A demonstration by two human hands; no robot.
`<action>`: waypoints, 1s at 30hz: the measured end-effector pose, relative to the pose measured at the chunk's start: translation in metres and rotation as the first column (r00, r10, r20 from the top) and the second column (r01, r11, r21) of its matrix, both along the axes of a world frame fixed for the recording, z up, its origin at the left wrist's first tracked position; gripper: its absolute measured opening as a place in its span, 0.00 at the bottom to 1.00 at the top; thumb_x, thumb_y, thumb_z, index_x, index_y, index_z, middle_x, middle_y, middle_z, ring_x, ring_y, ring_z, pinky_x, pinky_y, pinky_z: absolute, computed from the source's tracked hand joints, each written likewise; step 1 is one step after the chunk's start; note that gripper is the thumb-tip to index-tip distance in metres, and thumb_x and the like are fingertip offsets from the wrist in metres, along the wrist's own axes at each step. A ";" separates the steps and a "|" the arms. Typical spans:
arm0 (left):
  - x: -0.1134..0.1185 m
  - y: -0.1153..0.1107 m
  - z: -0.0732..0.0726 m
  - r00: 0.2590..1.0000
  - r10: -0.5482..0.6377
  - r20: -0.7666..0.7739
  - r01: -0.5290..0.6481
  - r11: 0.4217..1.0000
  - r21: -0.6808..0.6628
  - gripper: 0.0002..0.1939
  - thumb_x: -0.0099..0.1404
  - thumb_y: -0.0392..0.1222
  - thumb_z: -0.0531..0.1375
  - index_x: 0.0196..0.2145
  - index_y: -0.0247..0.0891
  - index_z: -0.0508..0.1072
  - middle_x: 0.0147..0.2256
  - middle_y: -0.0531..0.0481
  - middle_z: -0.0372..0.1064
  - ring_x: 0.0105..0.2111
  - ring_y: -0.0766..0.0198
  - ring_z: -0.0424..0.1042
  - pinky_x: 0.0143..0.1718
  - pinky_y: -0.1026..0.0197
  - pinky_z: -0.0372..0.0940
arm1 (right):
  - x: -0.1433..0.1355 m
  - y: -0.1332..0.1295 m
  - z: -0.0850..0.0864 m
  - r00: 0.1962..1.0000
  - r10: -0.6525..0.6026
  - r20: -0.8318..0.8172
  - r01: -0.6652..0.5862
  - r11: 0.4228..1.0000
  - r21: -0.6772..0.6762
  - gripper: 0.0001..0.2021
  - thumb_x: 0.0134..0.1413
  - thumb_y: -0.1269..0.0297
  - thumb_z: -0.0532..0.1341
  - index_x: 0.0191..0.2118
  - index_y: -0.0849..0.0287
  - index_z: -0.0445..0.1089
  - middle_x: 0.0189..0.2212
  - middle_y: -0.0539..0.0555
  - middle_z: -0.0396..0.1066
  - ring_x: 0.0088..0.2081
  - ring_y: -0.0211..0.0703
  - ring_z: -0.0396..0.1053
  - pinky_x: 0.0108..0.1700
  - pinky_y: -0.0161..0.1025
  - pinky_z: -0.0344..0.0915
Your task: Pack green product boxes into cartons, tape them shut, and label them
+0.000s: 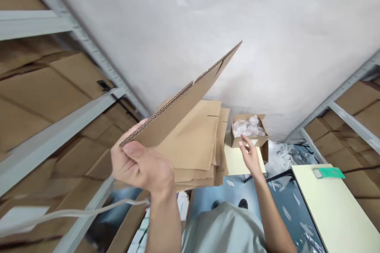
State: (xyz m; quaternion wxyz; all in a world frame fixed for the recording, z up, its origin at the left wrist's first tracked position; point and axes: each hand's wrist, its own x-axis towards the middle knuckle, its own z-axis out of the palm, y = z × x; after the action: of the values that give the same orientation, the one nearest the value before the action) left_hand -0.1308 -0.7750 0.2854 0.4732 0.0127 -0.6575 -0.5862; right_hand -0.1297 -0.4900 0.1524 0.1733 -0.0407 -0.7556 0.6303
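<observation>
Gripping folded cardboard, left fingers

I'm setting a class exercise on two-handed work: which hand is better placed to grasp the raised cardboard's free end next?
Probably the right hand: it appears empty and partly open. The left hand is occupied, gripping the cardboard at its other end.

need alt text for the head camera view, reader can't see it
A person's left hand holds up a folded cardboard sheet, with a stack of flat cardboard behind it. The open right hand is near an open box of clear plastic packing.
</observation>
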 end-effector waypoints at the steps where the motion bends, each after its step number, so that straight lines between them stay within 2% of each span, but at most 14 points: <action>1: -0.006 0.013 0.006 0.999 -0.043 -0.011 0.043 0.998 0.037 0.24 0.78 0.66 0.58 0.44 0.43 0.79 0.45 0.46 0.82 0.51 0.51 0.80 0.58 0.48 0.72 | 0.005 0.021 0.011 0.994 -0.100 -0.039 0.100 0.995 -0.013 0.37 0.66 0.34 0.65 0.66 0.58 0.76 0.68 0.69 0.74 0.67 0.62 0.74 0.66 0.58 0.75; 3: -0.017 0.045 0.015 0.991 -0.132 -0.026 0.134 0.985 0.110 0.23 0.77 0.66 0.60 0.39 0.43 0.75 0.39 0.49 0.78 0.46 0.54 0.79 0.53 0.51 0.73 | 0.019 0.068 0.031 0.942 -0.316 -0.114 0.313 0.949 -0.041 0.38 0.66 0.35 0.65 0.70 0.57 0.72 0.70 0.68 0.72 0.69 0.61 0.72 0.69 0.58 0.72; 6: -0.031 0.102 0.021 0.961 -0.271 -0.056 0.277 0.934 0.227 0.26 0.75 0.66 0.62 0.30 0.43 0.67 0.30 0.54 0.67 0.36 0.60 0.72 0.45 0.56 0.72 | 0.054 0.137 0.048 0.799 -0.578 -0.164 0.576 0.815 -0.067 0.42 0.65 0.34 0.66 0.73 0.58 0.69 0.71 0.69 0.70 0.72 0.62 0.69 0.71 0.60 0.69; 9: -0.042 0.164 0.018 0.908 -0.407 -0.097 0.414 0.837 0.359 0.34 0.72 0.66 0.67 0.25 0.43 0.54 0.25 0.58 0.47 0.27 0.66 0.54 0.35 0.63 0.64 | 0.101 0.193 0.047 0.666 -0.736 -0.121 0.735 0.675 -0.059 0.46 0.61 0.30 0.66 0.73 0.60 0.69 0.71 0.71 0.70 0.72 0.64 0.69 0.72 0.61 0.68; 10: -0.044 0.187 0.015 0.879 -0.469 -0.086 0.463 0.796 0.391 0.37 0.69 0.66 0.69 0.24 0.43 0.51 0.26 0.59 0.42 0.27 0.67 0.48 0.32 0.64 0.61 | 0.118 0.208 0.043 0.624 -0.775 -0.095 0.774 0.630 -0.053 0.47 0.60 0.29 0.67 0.73 0.60 0.68 0.72 0.71 0.69 0.72 0.64 0.69 0.72 0.62 0.68; 12: -0.047 0.232 0.005 0.783 -0.622 -0.006 0.566 0.708 0.423 0.39 0.65 0.68 0.72 0.24 0.43 0.50 0.27 0.60 0.39 0.28 0.67 0.41 0.30 0.64 0.55 | 0.153 0.235 0.035 0.539 -0.841 -0.036 0.841 0.540 -0.039 0.51 0.57 0.27 0.67 0.74 0.61 0.67 0.73 0.72 0.68 0.73 0.66 0.67 0.72 0.62 0.67; 14: -0.045 0.278 -0.007 0.643 -0.759 0.106 0.657 0.617 0.434 0.39 0.62 0.69 0.73 0.25 0.43 0.51 0.27 0.60 0.42 0.29 0.67 0.42 0.32 0.63 0.56 | 0.189 0.260 0.027 0.448 -0.894 0.025 0.894 0.447 -0.024 0.54 0.56 0.26 0.67 0.76 0.61 0.64 0.75 0.72 0.64 0.75 0.66 0.64 0.74 0.62 0.64; 16: -0.038 0.322 -0.021 0.485 -0.853 0.195 0.725 0.516 0.455 0.36 0.62 0.70 0.73 0.26 0.42 0.57 0.28 0.60 0.48 0.30 0.68 0.49 0.36 0.62 0.59 | 0.227 0.283 0.021 0.330 -0.940 0.086 0.944 0.330 -0.019 0.58 0.54 0.24 0.67 0.78 0.62 0.61 0.78 0.72 0.58 0.78 0.66 0.59 0.77 0.61 0.59; 19: -0.020 0.380 -0.038 0.286 -0.927 0.240 0.779 0.371 0.505 0.34 0.59 0.72 0.73 0.30 0.40 0.66 0.30 0.58 0.59 0.34 0.66 0.60 0.42 0.62 0.63 | 0.287 0.310 0.013 0.129 -0.979 0.157 0.991 0.122 -0.054 0.64 0.51 0.20 0.64 0.80 0.64 0.56 0.80 0.73 0.52 0.80 0.64 0.55 0.79 0.57 0.55; 20: -0.013 0.397 -0.043 0.233 -0.943 0.239 0.791 0.327 0.518 0.33 0.58 0.72 0.74 0.31 0.39 0.68 0.31 0.58 0.62 0.35 0.66 0.63 0.43 0.63 0.64 | 0.306 0.317 0.011 0.082 -0.983 0.164 0.995 0.072 -0.064 0.64 0.51 0.19 0.63 0.80 0.64 0.56 0.80 0.72 0.52 0.80 0.63 0.55 0.79 0.55 0.55; 22: 0.000 0.429 -0.051 0.140 -0.964 0.226 0.807 0.243 0.539 0.32 0.58 0.71 0.75 0.34 0.38 0.73 0.33 0.55 0.69 0.38 0.65 0.68 0.46 0.63 0.66 | 0.339 0.327 0.003 0.036 -0.989 0.143 0.997 0.027 -0.069 0.58 0.56 0.20 0.60 0.78 0.63 0.60 0.79 0.70 0.57 0.78 0.61 0.58 0.78 0.53 0.57; 24: 0.011 0.461 -0.059 0.055 -0.973 0.224 0.812 0.174 0.557 0.30 0.61 0.68 0.75 0.37 0.38 0.76 0.37 0.52 0.75 0.41 0.64 0.73 0.49 0.63 0.68 | 0.364 0.336 -0.007 0.030 -0.992 0.122 0.997 0.021 -0.069 0.52 0.61 0.22 0.59 0.72 0.63 0.67 0.75 0.69 0.65 0.76 0.61 0.62 0.76 0.53 0.61; 27: 0.027 0.511 -0.072 -0.023 -0.971 0.237 0.811 0.121 0.572 0.28 0.61 0.66 0.75 0.40 0.37 0.79 0.40 0.50 0.79 0.44 0.62 0.77 0.53 0.62 0.69 | 0.388 0.354 -0.027 -0.007 -0.987 0.159 0.996 -0.021 -0.090 0.46 0.62 0.22 0.58 0.63 0.62 0.74 0.67 0.68 0.74 0.70 0.62 0.68 0.71 0.54 0.65; 30: 0.044 0.562 -0.087 -0.080 -0.962 0.260 0.825 0.083 0.559 0.31 0.62 0.69 0.74 0.42 0.36 0.80 0.42 0.46 0.82 0.49 0.58 0.79 0.58 0.58 0.70 | 0.407 0.376 -0.048 -0.098 -0.971 0.216 0.984 -0.127 -0.124 0.43 0.64 0.23 0.57 0.61 0.60 0.75 0.61 0.66 0.78 0.66 0.61 0.71 0.69 0.53 0.67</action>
State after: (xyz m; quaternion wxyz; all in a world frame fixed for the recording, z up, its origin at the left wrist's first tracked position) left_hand -0.0867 -0.2132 0.1983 -0.2777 -0.1983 -0.5277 -0.7779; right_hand 0.2772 -0.1139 0.1044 0.5567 -0.6240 -0.3957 0.3796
